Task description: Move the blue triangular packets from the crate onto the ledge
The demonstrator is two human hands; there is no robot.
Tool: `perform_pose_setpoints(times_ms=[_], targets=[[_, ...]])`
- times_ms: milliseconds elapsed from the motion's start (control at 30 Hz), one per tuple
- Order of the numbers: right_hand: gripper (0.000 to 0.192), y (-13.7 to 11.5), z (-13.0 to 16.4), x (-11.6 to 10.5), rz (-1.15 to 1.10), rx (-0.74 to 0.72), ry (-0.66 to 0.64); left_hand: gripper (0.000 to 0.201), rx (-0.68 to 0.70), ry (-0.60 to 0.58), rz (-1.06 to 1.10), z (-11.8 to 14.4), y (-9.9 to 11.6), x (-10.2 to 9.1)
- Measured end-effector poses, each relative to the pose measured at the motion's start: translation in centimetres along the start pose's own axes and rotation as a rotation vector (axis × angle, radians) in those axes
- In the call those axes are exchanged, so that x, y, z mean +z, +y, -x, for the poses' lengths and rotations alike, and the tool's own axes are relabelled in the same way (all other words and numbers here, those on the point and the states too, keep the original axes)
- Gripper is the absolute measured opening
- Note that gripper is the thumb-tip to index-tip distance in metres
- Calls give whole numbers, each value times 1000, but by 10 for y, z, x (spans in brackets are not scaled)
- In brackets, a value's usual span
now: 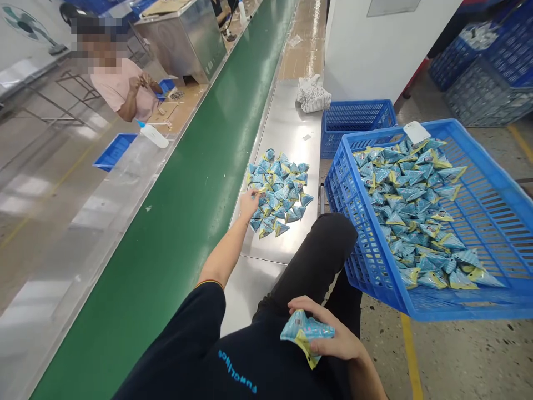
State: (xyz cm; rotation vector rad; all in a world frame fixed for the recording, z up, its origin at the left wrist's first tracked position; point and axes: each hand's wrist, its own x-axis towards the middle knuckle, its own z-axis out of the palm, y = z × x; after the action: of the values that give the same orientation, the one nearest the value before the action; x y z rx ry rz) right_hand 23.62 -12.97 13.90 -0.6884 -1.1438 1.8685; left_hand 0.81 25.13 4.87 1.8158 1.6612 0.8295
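Blue/yel. pkts, lettering-wise unreadable, touch L hand

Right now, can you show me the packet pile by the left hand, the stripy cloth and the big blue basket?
Packet pile (278, 194), head view: packets near its middle.
Stripy cloth (313, 95), head view: its crumpled middle.
Big blue basket (462, 311), head view: its near rim.

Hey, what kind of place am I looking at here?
Most likely a factory packing area: there's a long green conveyor belt, a big blue crate of small blue-and-yellow packets, and a co-worker seated across the belt.
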Motion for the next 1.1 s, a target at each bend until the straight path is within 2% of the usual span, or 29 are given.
perform_pose_setpoints(times_ms=[67, 133, 200, 233, 267, 300, 367, 433, 467, 533, 600, 667, 733, 767, 800, 900, 933, 1100], targets=[[66, -1, 1, 0, -4, -13, 32, 16, -4, 5, 10, -2, 1, 1], [64, -2, 3, 2, -14, -40, 82, 21, -26, 71, 39, 5, 3, -1], [61, -1, 5, 4, -30, -71, 163, 24, -39, 143, 99, 26, 9, -6], [61, 1, 6, 6, -47, -91, 216, 24, -17, 135, 144, 43, 14, -10], [61, 2, 7, 7, -71, -116, 280, 24, 31, 80, 196, 63, 21, -15], [61, 4, 6, 8, -105, -143, 348, 26, 102, -23, 261, 87, 29, -21], [64, 8, 4, 11, -180, -195, 479, 34, 307, -361, 408, 139, 52, -32], [66, 11, -1, 11, -237, -251, 580, 54, 438, -706, 546, 188, 77, -41], [66, 11, -5, 11, -251, -275, 611, 64, 477, -822, 599, 207, 89, -44], [68, 10, -10, 11, -245, -311, 637, 65, 498, -900, 672, 234, 108, -46], [72, 6, -15, 12, -219, -320, 622, 55, 475, -860, 730, 244, 115, -45], [73, 3, -18, 13, -210, -321, 576, 47, 432, -839, 784, 239, 114, -45], [72, 0, -19, 16, -221, -343, 543, 47, 394, -847, 823, 221, 107, -47], [71, -1, -20, 17, -226, -359, 542, 46, 367, -795, 841, 209, 102, -49], [70, -2, -20, 18, -229, -376, 552, 45, 332, -685, 860, 194, 97, -51], [66, -3, -19, 20, -248, -396, 589, 44, 227, -170, 861, 144, 81, -56], [65, -3, -18, 21, -259, -396, 595, 45, 210, -70, 823, 128, 75, -56], [62, -2, -11, 18, -235, -327, 607, 50, 203, -9, 614, 65, 46, -46]])
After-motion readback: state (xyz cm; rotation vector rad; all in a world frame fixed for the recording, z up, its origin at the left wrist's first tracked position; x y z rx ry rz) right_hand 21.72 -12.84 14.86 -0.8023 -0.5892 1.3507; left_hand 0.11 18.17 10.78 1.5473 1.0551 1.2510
